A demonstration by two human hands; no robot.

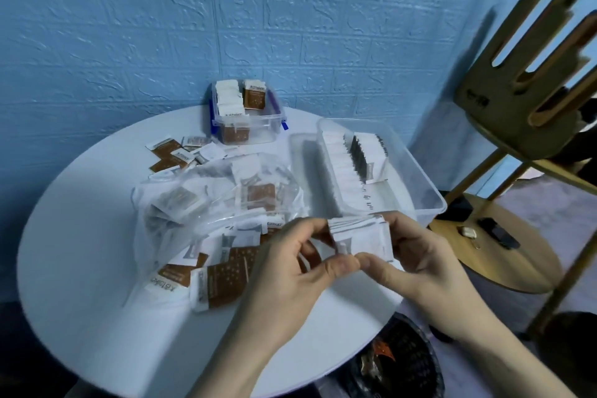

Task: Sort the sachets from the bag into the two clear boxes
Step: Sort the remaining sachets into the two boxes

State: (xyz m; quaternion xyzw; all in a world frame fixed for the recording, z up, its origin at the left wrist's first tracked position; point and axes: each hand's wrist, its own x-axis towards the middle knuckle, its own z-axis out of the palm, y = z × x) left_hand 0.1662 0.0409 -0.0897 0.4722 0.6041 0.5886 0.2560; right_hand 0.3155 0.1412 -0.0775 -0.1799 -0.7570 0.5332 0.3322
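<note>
A small stack of white sachets (360, 236) is pinched between the left hand (290, 271) and the right hand (416, 255), thumbs meeting beneath it. Just left of the hands, the clear bag (206, 203) of sachets is spread on the white table (80, 252). Directly beyond the hands a large clear box (416, 184) is seen, holding a row of white sachets; farther off a small clear box (247, 115) is packed with brown and white ones.

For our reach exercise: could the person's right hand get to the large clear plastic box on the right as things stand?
Probably yes. The right hand sits just in front of the large clear plastic box, whose top is open and nothing lies between them. But it grips a stack of white sachets together with the left hand.
</note>
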